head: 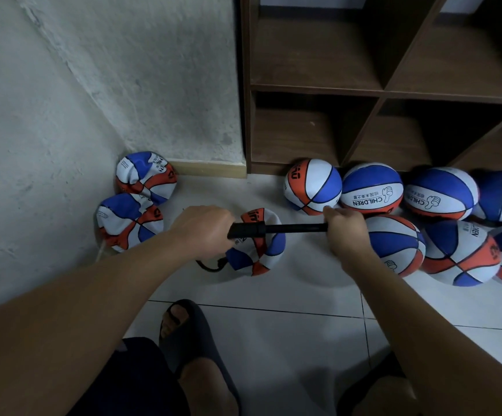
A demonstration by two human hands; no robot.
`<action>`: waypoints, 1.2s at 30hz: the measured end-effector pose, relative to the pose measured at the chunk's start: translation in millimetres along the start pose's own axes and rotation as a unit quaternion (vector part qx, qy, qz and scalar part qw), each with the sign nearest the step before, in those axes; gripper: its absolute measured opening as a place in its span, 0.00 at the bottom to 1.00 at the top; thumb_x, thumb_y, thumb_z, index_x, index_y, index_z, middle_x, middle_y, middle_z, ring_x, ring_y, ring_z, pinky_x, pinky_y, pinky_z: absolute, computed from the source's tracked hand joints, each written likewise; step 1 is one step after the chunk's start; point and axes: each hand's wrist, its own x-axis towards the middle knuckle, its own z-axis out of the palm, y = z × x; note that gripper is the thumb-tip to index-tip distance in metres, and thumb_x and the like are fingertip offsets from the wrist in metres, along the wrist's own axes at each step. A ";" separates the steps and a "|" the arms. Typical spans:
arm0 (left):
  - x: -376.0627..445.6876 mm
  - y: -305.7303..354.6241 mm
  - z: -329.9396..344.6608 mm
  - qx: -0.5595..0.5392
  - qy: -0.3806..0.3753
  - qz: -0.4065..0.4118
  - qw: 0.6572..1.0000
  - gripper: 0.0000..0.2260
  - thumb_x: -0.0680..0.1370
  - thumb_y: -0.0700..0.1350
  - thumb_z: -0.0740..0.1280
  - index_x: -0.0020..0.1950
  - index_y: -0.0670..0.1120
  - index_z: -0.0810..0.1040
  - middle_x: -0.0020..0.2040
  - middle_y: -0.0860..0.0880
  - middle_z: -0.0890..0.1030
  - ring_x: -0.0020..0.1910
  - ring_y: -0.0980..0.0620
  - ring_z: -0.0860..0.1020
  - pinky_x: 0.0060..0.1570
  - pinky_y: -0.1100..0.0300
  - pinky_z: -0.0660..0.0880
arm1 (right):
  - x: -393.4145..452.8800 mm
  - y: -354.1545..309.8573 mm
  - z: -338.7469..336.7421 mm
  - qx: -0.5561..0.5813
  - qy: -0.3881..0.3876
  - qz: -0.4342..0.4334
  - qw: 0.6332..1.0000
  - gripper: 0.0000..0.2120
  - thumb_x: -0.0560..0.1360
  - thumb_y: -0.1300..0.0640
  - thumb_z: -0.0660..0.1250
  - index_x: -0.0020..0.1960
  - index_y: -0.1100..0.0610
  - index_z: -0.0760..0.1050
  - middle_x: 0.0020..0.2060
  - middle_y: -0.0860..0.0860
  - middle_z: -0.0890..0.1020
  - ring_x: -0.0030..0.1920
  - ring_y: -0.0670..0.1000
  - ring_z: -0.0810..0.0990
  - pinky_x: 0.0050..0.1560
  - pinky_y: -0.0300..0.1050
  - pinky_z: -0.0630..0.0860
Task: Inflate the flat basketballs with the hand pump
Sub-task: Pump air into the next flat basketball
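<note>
the left hand [201, 228] grips the barrel of the black hand pump [273, 229], and the right hand [344, 228] is closed round its handle end. its hose [210, 265] runs to a flat basketball [258, 244] on the tiled floor [273, 340]. two more flat balls [144, 178] sit in the wall corner. seven round balls [312, 186] crowd against the brown shelf [378, 91], right of the pump. bare tiles lie between the groups.

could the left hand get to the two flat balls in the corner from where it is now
Probably yes. The two flat balls lie just beyond the left hand with bare floor between, but that hand grips the pump and would have to let go first.
</note>
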 end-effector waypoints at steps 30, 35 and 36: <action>-1.7 4.2 -4.3 -0.022 -0.004 0.004 1.000 0.12 0.79 0.51 0.69 0.36 0.53 0.75 0.34 0.52 0.79 0.31 0.52 0.78 0.31 0.58 0.66 | -12.3 6.2 22.4 -0.007 0.023 -0.070 0.997 0.18 0.86 0.52 0.63 0.42 0.62 0.75 0.31 0.52 0.72 0.32 0.50 0.69 0.36 0.48 0.68; -3.0 2.0 -3.4 -0.018 -0.007 0.004 1.000 0.10 0.78 0.51 0.70 0.38 0.51 0.77 0.34 0.51 0.79 0.32 0.50 0.79 0.30 0.57 0.69 | 2.0 2.5 1.4 -0.003 0.018 -0.045 0.999 0.16 0.86 0.52 0.61 0.41 0.55 0.70 0.31 0.51 0.67 0.34 0.51 0.66 0.36 0.47 0.65; -3.7 6.1 -3.2 -0.019 -0.010 0.007 1.000 0.08 0.77 0.50 0.70 0.38 0.51 0.78 0.34 0.51 0.79 0.32 0.50 0.79 0.30 0.57 0.70 | -2.1 2.6 7.8 -0.005 0.016 -0.044 0.999 0.16 0.86 0.52 0.61 0.40 0.53 0.70 0.32 0.51 0.69 0.34 0.51 0.67 0.36 0.48 0.66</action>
